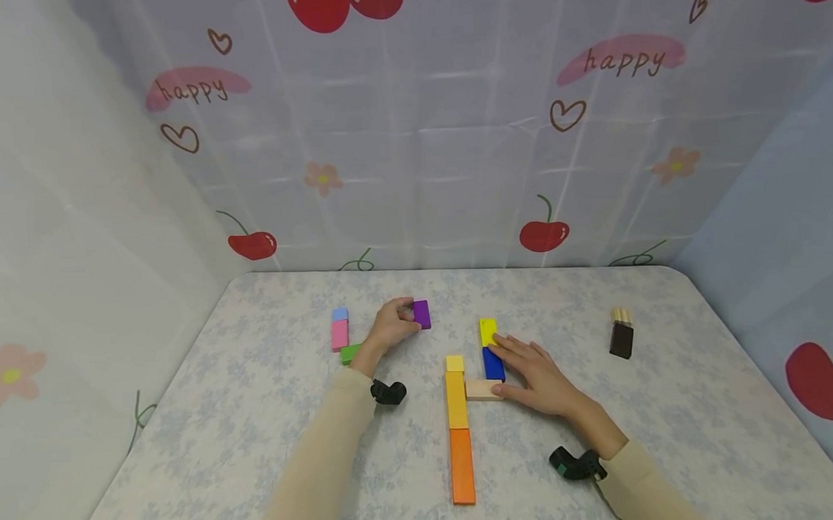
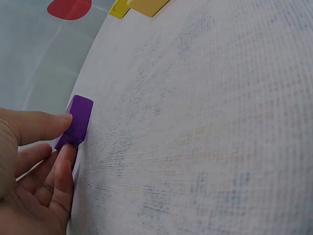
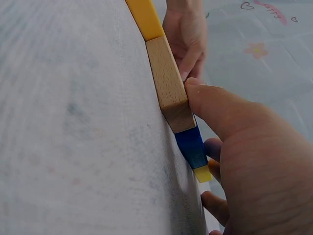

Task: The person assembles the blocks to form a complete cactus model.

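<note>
My left hand (image 1: 391,323) pinches a purple block (image 1: 421,315) between thumb and fingers at the back middle of the table. In the left wrist view, the thumb lies across the face of that purple block (image 2: 82,115). My right hand (image 1: 543,379) is spread low over a joined group of blocks. Its thumb touches the plain wooden block (image 3: 165,71), while its fingertips lie by the blue block (image 1: 492,364) and the yellow block (image 1: 487,330). The wooden block meets the side of an amber block (image 1: 457,402), which lies between a small pale yellow block (image 1: 454,363) and a long orange block (image 1: 462,466).
Left of my left hand lie a light blue block (image 1: 339,314), a pink block (image 1: 339,336) and a green block (image 1: 350,354) partly behind the wrist. A dark brown block (image 1: 622,340) with several pale sticks beyond it sits at right. Printed curtains (image 1: 412,138) enclose the table.
</note>
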`<state>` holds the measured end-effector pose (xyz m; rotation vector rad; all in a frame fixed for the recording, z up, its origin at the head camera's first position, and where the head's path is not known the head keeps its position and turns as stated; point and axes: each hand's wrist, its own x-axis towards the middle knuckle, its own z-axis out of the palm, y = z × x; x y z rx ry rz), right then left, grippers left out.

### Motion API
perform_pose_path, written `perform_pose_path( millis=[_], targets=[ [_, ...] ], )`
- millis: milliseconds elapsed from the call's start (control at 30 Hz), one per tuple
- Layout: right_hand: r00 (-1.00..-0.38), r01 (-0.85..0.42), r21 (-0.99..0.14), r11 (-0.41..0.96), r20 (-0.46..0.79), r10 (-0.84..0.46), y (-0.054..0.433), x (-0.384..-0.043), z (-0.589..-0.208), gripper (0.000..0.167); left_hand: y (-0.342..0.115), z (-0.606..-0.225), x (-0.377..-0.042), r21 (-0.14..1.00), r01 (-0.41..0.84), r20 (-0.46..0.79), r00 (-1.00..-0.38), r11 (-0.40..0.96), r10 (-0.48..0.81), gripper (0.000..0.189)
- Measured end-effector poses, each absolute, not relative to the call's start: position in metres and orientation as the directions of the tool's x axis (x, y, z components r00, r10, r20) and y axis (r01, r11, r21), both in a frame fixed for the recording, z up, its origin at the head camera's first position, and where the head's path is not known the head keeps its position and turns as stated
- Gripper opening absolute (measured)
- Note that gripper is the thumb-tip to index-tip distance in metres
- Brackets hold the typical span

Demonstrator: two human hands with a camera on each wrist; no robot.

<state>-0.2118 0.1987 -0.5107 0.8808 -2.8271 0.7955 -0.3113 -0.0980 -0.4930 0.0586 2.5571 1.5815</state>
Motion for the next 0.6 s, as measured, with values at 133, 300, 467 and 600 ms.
perform_pose_path(
  millis=[133,300,467,600],
  targets=[
    [-0.833,-0.548,-0.461,0.698,0.218,-0.509,0.1987,-0.2113,-0.5113,0.070,-0.0982,-0.4958,-0.3130,0.889,-0.030,-0.090,-0.990,0.456,0.109,0.062],
    [-0.834,-0.546,-0.455,0.703,0.216,-0.508,0.1982,-0.2106,-0.5113,0.071,-0.0986,-0.4976,-0.3146,0.881,-0.016,-0.082,-0.989,0.474,0.120,0.062],
    [-0.835,-0.544,-0.456,0.704,0.214,-0.507,0.1977,-0.2107,-0.5114,0.071,-0.0994,-0.4991,-0.3155,0.875,-0.015,-0.081,-0.990,0.484,0.115,0.061],
    [-0.834,-0.546,-0.458,0.701,0.217,-0.508,0.1982,-0.2109,-0.5117,0.071,-0.0993,-0.5001,-0.3153,0.875,-0.019,-0.078,-0.992,0.485,0.103,0.061]
  ],
)
